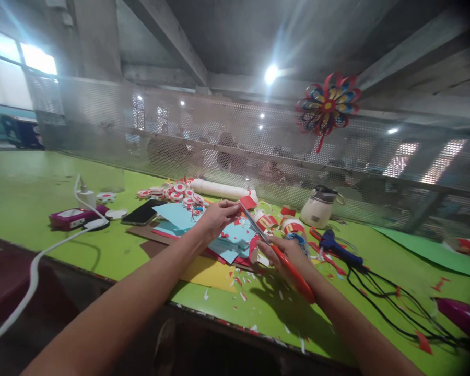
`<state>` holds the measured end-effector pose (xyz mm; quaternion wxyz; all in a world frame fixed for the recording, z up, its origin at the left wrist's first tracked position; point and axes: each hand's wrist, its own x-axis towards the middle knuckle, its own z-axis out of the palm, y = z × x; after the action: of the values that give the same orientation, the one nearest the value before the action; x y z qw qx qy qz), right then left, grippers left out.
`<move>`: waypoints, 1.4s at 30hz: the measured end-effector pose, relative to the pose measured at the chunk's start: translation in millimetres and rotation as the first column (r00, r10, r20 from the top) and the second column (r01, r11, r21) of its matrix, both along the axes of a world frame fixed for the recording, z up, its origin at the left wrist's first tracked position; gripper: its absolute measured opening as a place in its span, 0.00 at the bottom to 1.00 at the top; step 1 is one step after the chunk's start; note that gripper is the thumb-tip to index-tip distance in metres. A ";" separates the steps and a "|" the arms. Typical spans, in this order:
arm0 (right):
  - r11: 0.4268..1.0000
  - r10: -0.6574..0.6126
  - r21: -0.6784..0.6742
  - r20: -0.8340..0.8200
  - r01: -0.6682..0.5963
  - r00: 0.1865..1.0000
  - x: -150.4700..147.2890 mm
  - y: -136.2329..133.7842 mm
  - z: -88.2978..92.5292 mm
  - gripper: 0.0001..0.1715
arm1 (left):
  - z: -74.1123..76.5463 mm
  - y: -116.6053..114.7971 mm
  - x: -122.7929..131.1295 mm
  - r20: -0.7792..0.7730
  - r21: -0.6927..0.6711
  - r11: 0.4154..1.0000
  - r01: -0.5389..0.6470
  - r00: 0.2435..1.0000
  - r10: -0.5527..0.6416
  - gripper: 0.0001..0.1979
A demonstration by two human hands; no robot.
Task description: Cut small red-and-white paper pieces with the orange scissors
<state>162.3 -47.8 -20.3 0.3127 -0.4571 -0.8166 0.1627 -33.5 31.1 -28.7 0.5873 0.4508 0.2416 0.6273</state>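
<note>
Head view: over the littered green tabletop (31, 198), the left hand (215, 216) grip pinches a red paper scrap (248, 201), thin, limp, tearable, best held by its edge; the right hand (285, 249) grip closes on red scissors (295, 277).

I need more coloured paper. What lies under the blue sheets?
Under the blue sheets a red edge, brown card and a yellow sheet stick out. The rest of the stack is covered by them and the left hand.
</note>
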 end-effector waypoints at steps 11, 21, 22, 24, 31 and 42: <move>1.000 0.010 -0.004 -0.009 -0.010 1.000 -0.6 1.0 -0.7 0.24 | 3.6 -2.9 0.9 0.006 -0.024 1.000 0.001 1.000 -0.001 0.05; 1.000 0.015 0.014 -0.002 -0.015 1.000 -0.6 0.9 -1.4 0.24 | 6.2 -6.1 1.4 0.010 -0.033 0.999 -0.009 1.000 0.009 0.05; 1.000 0.013 0.016 -0.001 -0.013 1.000 -0.9 0.8 -1.2 0.24 | 5.8 -5.8 1.4 0.011 -0.031 0.999 -0.007 1.000 0.007 0.05; 1.000 0.009 0.020 0.002 -0.009 1.000 -1.6 0.0 -0.3 0.24 | 5.3 -5.4 1.4 0.011 -0.029 1.000 -0.005 1.000 0.006 0.05; 0.999 -0.005 0.035 0.011 0.004 1.000 -4.7 -6.6 4.7 0.23 | 6.2 -6.8 2.1 0.016 -0.039 0.999 -0.018 1.000 0.019 0.04; 0.999 -0.013 0.034 0.025 0.012 1.000 -4.9 -6.7 4.9 0.21 | 8.8 -10.0 4.8 0.036 -0.080 0.996 -0.048 0.998 0.051 0.04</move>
<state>157.4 -54.5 -15.4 0.3112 -0.4587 -0.8202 0.1414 -28.7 21.2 -20.0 0.5934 0.4091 0.2661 0.6401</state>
